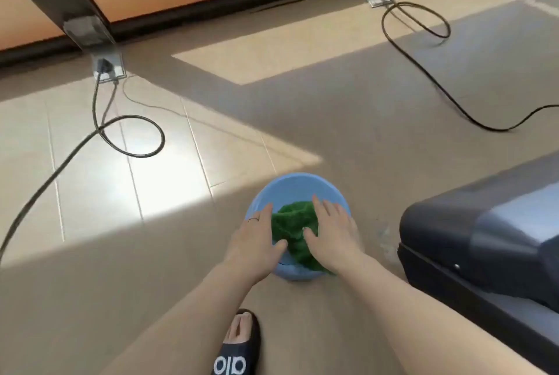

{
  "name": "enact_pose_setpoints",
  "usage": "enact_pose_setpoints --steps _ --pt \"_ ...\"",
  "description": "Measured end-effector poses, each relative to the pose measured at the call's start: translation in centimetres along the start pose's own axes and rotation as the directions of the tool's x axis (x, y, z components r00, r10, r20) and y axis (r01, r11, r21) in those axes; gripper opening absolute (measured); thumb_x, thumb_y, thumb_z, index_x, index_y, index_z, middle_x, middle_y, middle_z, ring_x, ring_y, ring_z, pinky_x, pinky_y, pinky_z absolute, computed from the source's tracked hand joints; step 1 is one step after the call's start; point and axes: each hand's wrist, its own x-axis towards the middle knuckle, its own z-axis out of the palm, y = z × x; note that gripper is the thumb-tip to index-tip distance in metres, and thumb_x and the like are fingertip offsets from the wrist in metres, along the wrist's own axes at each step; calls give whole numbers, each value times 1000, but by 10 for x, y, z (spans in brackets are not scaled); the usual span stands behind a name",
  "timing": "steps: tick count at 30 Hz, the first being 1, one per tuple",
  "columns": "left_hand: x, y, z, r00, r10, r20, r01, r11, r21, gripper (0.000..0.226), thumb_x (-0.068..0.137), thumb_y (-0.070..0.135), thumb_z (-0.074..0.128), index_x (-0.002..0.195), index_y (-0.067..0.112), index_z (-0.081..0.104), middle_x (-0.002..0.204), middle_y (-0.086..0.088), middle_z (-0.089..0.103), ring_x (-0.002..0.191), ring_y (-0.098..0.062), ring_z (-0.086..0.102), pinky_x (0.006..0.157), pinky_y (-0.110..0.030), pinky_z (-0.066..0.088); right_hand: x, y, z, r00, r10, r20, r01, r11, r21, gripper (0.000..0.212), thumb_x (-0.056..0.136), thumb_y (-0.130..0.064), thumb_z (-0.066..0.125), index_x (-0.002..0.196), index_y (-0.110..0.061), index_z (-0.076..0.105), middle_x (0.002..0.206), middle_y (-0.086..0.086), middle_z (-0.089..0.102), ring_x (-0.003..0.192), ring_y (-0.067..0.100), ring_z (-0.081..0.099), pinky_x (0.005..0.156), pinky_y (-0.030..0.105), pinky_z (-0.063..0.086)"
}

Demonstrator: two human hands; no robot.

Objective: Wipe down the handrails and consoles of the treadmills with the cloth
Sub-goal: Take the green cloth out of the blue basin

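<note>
Where fingers lie straight and flat, pressing cloth (295, 231) in basin (298, 185): left hand (257, 241) at its left edge, right hand (334, 234) over its right. Near right, treadmill (484, 241) cover; far, cables (130, 138) and floor sockets (107, 67). Near, a slipper (239, 350).

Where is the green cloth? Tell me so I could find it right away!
Look at the floor beside the dark treadmill end on the right. Just left of it sits a round blue basin, and the green cloth lies bunched inside, between the left hand and right hand. It is the only green, fuzzy thing there.
</note>
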Motion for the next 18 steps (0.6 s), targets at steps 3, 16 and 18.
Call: enact_pose_setpoints --steps 3,16,18 --pt "21 -8 21 997 -41 -71 38 998 -45 29 97 29 56 125 21 53 123 -3 60 115 -25 55 97 -40 47 8 10 20 993 -40 -113 37 999 -28 29 97 -34 49 121 -20 55 120 1 59 118 25 52 98 35 40" --pt "-171 138 -103 996 72 -45 -85 896 -435 10 99 19 45 89 17 43 77 -3 50 67 -16 43 65 -33 39 -203 7 -116 993 3 120 -101 567 818 85 76 -10 65 142 -52 32 127 -11 40 88 10 56 63 11 46" --pt "-228 181 -139 986 159 -44 -164 920 -355 8 97 20 46 90 19 45 78 -9 56 65 -16 45 64 -33 41 -247 1 -168 997 0 71 -63 458 887 78 65 -13 57 132 -52 46 133 -8 47 97 16 58 68 15 47"
